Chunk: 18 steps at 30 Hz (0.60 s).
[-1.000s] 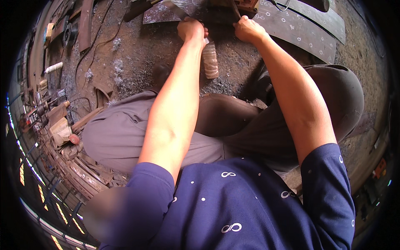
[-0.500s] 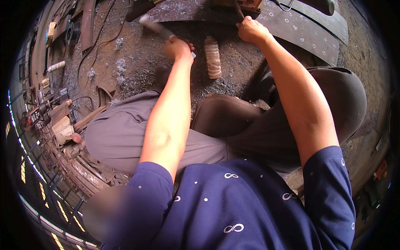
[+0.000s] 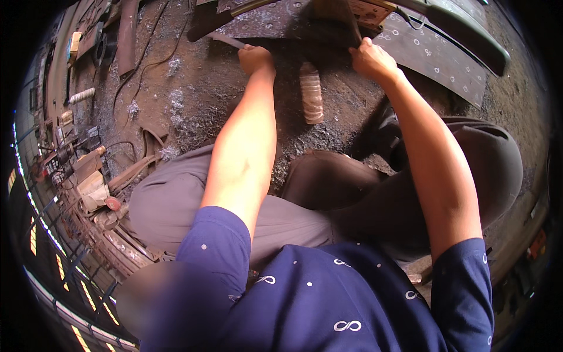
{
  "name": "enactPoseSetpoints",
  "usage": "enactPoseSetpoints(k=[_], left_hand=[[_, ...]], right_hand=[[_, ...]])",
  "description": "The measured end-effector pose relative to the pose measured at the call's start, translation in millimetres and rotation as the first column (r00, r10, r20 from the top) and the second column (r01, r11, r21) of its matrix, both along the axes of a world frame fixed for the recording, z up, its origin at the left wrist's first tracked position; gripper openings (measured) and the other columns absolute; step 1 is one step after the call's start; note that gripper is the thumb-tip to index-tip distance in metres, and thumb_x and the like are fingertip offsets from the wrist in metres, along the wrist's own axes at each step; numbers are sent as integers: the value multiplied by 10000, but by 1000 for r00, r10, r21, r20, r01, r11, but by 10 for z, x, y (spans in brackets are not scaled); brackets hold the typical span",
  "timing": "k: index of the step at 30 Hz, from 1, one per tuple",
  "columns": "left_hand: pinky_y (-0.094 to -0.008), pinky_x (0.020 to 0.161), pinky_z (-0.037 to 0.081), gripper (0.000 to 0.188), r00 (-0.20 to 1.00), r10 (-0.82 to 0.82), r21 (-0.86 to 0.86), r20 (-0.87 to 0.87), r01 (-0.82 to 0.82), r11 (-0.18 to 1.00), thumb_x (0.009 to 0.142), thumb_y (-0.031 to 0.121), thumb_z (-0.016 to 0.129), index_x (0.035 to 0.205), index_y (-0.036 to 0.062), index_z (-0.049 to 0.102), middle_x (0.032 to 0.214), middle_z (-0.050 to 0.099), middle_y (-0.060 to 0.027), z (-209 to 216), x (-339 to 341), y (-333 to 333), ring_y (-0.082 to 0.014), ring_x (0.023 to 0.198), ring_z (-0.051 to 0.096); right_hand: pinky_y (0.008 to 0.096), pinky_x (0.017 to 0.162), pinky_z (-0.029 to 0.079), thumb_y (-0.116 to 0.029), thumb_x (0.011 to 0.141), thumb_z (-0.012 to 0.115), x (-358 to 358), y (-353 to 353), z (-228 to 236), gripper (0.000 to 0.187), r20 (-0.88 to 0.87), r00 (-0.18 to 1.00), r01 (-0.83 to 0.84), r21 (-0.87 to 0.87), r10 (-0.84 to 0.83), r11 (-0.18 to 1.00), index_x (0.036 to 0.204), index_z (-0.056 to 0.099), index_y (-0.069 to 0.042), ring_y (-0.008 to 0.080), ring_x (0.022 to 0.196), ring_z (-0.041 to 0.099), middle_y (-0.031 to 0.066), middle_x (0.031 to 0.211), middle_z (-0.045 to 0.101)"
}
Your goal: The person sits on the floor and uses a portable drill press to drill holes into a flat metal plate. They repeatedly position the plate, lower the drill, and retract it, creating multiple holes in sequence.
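My left hand is closed around a slim pale-grey bar that points up and left, its far tip under a black-gripped lever. My right hand grips the lower end of a dark narrow bar, which leads up toward an orange machine at the top edge. A second black-gripped lever sticks out to the right. Between my forearms, a ridged clear plastic bottle with a brownish tint lies on the ground. The kind of either held bar is not clear.
Flat steel plates with chalk marks and holes lie under the machine. Metal shavings litter the dirt floor. Cables run at the left, beside scrap metal and tools. My bent legs frame the near ground.
The left hand has moved slightly up, and its bar is no longer motion-blurred. The right hand sits a little lower and further right. Both black-gripped levers now show more fully.
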<state>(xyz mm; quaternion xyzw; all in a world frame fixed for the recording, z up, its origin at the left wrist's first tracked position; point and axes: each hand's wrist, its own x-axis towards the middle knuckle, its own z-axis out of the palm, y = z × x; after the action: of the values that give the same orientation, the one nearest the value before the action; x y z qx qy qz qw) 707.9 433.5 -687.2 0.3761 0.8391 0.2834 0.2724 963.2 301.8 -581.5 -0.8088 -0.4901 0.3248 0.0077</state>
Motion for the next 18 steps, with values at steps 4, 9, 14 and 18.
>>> enactPoseSetpoints(k=[4,9,14,18], left_hand=[[-639,851,493,388,753,-620,115,-221,652,750,1047,358,464,969,25,647,957,700,-314,162,-63,-104,-548,954,659],[-620,952,479,370,599,-780,-22,-183,790,612,1030,338,459,1029,32,667,1026,700,-326,231,189,355,-549,1019,648],[-489,908,580,412,953,-300,27,-40,301,953,961,331,582,1115,-32,700,1105,732,-251,2,-83,895,-400,1065,719],[-447,654,533,310,939,199,89,280,-232,969,993,307,593,967,3,642,868,676,-166,-187,-800,996,-300,746,671]], right_hand=[[561,969,505,-431,1058,512,44,-58,-3,488,5,1000,-1,-6,1,1000,1196,520,37,505,1138,648,355,1138,685],[551,932,522,-422,1053,526,11,-75,54,485,39,999,9,-19,-9,1000,1181,515,47,483,1093,677,324,1096,710],[554,929,517,-421,1054,525,-21,-83,51,472,37,999,36,-14,-35,999,1158,521,39,487,1081,677,333,1077,707],[551,937,518,-430,1056,521,-31,-74,51,475,38,999,3,-16,-2,1000,1164,525,33,483,1088,677,330,1101,706]])
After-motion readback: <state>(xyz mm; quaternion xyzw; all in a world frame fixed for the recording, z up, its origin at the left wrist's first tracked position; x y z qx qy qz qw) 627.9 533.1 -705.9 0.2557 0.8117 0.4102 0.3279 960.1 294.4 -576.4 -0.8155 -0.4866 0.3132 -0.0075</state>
